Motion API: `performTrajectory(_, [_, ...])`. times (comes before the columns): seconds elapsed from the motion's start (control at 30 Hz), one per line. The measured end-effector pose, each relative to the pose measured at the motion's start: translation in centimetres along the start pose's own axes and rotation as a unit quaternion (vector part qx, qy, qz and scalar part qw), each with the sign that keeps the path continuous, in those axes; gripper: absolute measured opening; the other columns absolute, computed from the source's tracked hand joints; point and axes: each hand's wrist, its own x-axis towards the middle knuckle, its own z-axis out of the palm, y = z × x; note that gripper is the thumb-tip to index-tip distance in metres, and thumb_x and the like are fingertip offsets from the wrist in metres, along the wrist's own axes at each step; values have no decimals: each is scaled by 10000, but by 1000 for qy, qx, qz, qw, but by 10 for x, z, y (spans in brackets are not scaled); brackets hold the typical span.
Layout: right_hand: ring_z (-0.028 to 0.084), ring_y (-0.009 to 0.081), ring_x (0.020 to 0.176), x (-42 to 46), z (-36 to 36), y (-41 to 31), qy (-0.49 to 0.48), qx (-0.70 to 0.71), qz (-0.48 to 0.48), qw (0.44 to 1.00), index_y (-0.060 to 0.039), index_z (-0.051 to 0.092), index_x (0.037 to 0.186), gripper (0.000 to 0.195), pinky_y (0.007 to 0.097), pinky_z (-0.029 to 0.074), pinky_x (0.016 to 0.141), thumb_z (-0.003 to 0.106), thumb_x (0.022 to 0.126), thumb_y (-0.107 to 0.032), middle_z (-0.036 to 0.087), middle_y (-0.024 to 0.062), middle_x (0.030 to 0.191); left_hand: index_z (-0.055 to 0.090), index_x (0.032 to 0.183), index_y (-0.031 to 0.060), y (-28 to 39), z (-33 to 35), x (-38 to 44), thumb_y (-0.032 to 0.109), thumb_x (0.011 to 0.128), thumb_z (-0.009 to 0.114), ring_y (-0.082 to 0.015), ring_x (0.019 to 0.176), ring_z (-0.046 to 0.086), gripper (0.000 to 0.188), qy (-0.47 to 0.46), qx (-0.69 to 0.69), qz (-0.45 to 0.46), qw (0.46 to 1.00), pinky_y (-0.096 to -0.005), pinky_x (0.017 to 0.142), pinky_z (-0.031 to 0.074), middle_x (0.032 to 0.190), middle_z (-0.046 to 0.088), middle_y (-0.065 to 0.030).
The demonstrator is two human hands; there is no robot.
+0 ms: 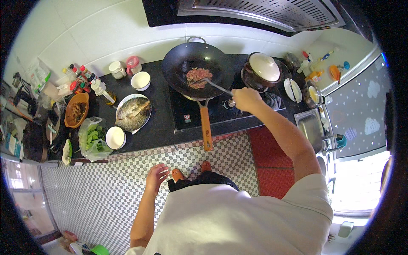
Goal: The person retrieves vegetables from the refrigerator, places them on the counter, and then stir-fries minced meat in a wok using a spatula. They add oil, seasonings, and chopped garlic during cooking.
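Observation:
My right hand (247, 99) grips the handle of a metal spatula (221, 88). The spatula's blade rests against a clump of pinkish minced meat (198, 76) in the dark wok (178, 67). The wok sits on the hob, its wooden handle (205, 126) pointing back over the counter edge towards me. My left hand (157, 176) hangs in front of the counter, fingers apart and holding nothing. Left of the hob, an oval plate (135, 130) carries a split whole fish (134, 111), and a clear plastic bag (84, 140) holds green leaves (95, 134).
A lidded pot (255, 81) stands right of the wok, beside a white plate (292, 90) with chopsticks across it. Further right is the sink (309, 126). White bowls (140, 80), a brown oval dish (74, 124) and sauce bottles (83, 75) crowd the left. A range hood (261, 14) hangs above.

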Motion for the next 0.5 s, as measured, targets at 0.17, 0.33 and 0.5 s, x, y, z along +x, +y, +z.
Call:
performTrajectory(0.17, [614,349,771,28,21,-9,59,57,12,997,-27,604,889,217,426,498,679,536,739,-169,624,179,819,496,1067,31,0,6,0,283,828,488,-235,905,560,347,-13,-15,-8,1000,-343,814,448,990,570,-125])
performTrajectory(0.33, [610,359,778,-11,-23,10,44,52,-9,998,-54,617,854,201,440,496,689,552,760,-218,624,181,807,493,1052,35,0,0,-11,250,854,426,-209,886,561,300,22,-14,-18,1000,-322,792,446,991,577,-112])
performTrajectory(0.5, [615,341,805,2,-4,-13,29,34,19,999,-6,613,841,198,418,503,685,527,751,-160,621,200,843,490,1068,30,-3,5,-7,294,828,485,-241,907,554,356,-5,-5,-25,1000,-351,815,447,1000,563,-129])
